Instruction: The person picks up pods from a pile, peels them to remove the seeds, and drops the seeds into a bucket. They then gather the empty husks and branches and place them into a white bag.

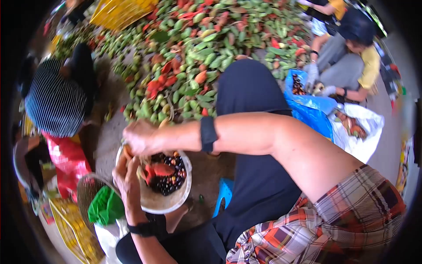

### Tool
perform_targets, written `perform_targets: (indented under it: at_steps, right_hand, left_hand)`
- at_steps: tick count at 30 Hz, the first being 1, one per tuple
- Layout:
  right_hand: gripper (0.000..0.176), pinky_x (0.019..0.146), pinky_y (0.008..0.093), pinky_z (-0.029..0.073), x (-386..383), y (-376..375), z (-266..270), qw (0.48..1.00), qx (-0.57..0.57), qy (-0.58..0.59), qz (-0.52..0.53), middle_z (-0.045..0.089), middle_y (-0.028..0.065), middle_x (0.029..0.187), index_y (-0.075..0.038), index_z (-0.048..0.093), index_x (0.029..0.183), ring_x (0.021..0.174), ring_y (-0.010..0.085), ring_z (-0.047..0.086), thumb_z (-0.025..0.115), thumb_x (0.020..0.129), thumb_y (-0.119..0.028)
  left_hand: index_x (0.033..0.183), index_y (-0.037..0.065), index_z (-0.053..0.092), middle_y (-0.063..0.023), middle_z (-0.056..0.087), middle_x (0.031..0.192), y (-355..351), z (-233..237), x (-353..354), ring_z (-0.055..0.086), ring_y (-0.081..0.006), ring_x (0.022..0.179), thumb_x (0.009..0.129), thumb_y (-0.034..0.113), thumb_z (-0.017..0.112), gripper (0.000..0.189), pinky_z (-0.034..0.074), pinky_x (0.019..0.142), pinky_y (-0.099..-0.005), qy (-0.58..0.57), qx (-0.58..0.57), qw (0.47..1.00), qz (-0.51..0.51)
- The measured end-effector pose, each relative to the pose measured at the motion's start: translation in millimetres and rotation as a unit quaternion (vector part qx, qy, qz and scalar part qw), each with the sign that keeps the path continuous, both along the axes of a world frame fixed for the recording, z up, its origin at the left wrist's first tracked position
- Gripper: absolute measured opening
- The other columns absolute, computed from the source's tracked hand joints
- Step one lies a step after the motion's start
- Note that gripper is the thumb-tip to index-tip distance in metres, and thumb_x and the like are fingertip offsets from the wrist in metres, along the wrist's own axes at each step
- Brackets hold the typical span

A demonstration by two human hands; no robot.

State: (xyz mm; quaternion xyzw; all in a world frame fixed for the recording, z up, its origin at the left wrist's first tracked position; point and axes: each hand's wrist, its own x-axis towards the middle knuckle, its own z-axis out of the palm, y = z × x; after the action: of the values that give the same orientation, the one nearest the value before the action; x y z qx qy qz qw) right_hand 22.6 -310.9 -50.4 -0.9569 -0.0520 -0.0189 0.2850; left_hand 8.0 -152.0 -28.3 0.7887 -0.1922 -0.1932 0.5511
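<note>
My right hand (141,137) reaches across from the right with its fingers closed, blurred by motion. Just below it is my left hand (126,175), fingers bent upward. An orange-brown seed pod (127,152) shows between the two hands, partly covered by the fingers. Both hands are at the left rim of a white bucket (188,176). Inside lie dark, shiny seeds (169,187) and red split pod shells (159,170). The right hand hides part of the bucket's far rim.
A heap of green and red pods (211,48) covers the floor ahead. A yellow crate (121,13) stands at the back, another yellow crate (72,229) at lower left beside a green bag (105,206). At right, a gloved person (351,61) works over a blue bag (310,108).
</note>
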Motion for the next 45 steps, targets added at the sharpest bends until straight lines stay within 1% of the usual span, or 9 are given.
perform_targets:
  at_steps: [6,8,20,24,26,28,33,36,45]
  right_hand:
    - [0.050,0.048,0.0329,0.042,33.1,24.7,-66.5,0.961,0.276,-0.013,0.026,0.049,0.0122,0.052,-0.001,0.051,0.052,0.051,0.0191,0.052,0.071,0.068,-0.044]
    - [0.050,0.055,0.0290,0.043,22.0,15.9,-40.5,0.964,0.210,0.163,-0.016,0.049,0.0080,0.056,-0.005,0.052,0.055,0.059,0.0149,0.052,0.071,0.069,-0.050]
    - [0.038,0.055,0.0304,0.043,-11.1,21.7,-14.4,0.969,0.223,0.103,0.018,0.051,0.0081,0.057,-0.005,0.054,0.059,0.058,0.0164,0.052,0.069,0.069,-0.038]
    - [0.034,0.054,0.0309,0.043,-22.5,34.0,-26.7,0.971,0.200,0.122,0.039,0.052,0.0081,0.058,-0.005,0.055,0.060,0.058,0.0169,0.052,0.068,0.069,-0.035]
    - [0.032,0.054,0.0311,0.043,-24.9,36.1,-24.9,0.972,0.199,0.117,0.047,0.052,0.0082,0.058,-0.005,0.055,0.061,0.058,0.0172,0.052,0.068,0.069,-0.033]
    - [0.030,0.054,0.0314,0.043,-21.7,37.8,-20.5,0.973,0.201,0.105,0.047,0.053,0.0082,0.059,-0.005,0.055,0.061,0.058,0.0174,0.052,0.067,0.070,-0.031]
    - [0.025,0.054,0.0319,0.043,-21.6,35.8,-11.8,0.973,0.200,0.090,0.066,0.054,0.0082,0.059,-0.004,0.056,0.063,0.058,0.0181,0.052,0.066,0.070,-0.026]
    - [0.022,0.054,0.0323,0.043,-25.8,26.9,-14.3,0.975,0.183,0.095,0.086,0.054,0.0083,0.060,-0.004,0.056,0.064,0.057,0.0184,0.052,0.066,0.070,-0.023]
    - [0.013,0.054,0.0334,0.043,-32.0,19.0,-62.2,0.981,0.132,-0.052,0.129,0.056,0.0084,0.061,-0.004,0.058,0.067,0.057,0.0196,0.052,0.064,0.070,-0.015]
  left_hand:
    - [0.093,-0.001,0.064,-0.0038,0.062,0.078,-2.6,-18.4,-6.0,0.056,-0.0102,0.069,0.090,0.021,0.056,0.024,0.043,0.059,-0.0251,0.044,-0.008,0.996,0.083]
    - [0.089,0.000,0.063,-0.0027,0.058,0.073,-12.5,-14.3,-10.2,0.052,-0.0102,0.061,0.091,0.025,0.054,0.027,0.041,0.053,-0.0229,0.050,-0.019,0.997,0.049]
    - [0.101,-0.001,0.058,-0.0040,0.057,0.078,8.5,-22.7,6.1,0.050,-0.0117,0.053,0.094,0.025,0.046,0.029,0.045,0.048,-0.0258,0.221,-0.100,0.960,0.140]
    - [0.093,-0.001,0.060,-0.0020,0.054,0.065,23.8,-44.2,12.9,0.053,-0.0115,0.054,0.085,0.010,0.051,0.016,0.040,0.045,-0.0282,-0.298,0.181,0.927,-0.138]
    - [0.094,-0.002,0.055,-0.0116,0.053,0.065,22.1,-52.9,14.8,0.047,-0.0226,0.048,0.077,0.003,0.050,0.018,0.035,0.041,-0.0364,-0.254,0.206,0.938,-0.114]
    - [0.087,-0.002,0.057,-0.0117,0.053,0.059,16.1,-54.2,5.6,0.048,-0.0239,0.045,0.077,0.007,0.051,0.016,0.033,0.040,-0.0372,-0.586,0.106,0.794,-0.127]
    - [0.074,0.000,0.053,-0.0079,0.057,0.058,7.7,-33.2,-7.6,0.049,-0.0149,0.044,0.084,0.016,0.052,0.019,0.033,0.039,-0.0275,-0.193,0.146,0.969,0.042]
    - [0.059,0.004,0.048,-0.0071,0.058,0.057,-12.8,-5.5,-19.7,0.049,-0.0110,0.044,0.089,0.018,0.053,0.033,0.033,0.039,-0.0228,0.190,0.154,0.953,0.181]
    - [0.061,-0.003,0.054,-0.0051,0.053,0.051,6.5,-14.0,-3.9,0.044,-0.0081,0.043,0.088,0.015,0.049,0.033,0.032,0.040,-0.0239,0.069,0.168,0.982,0.049]
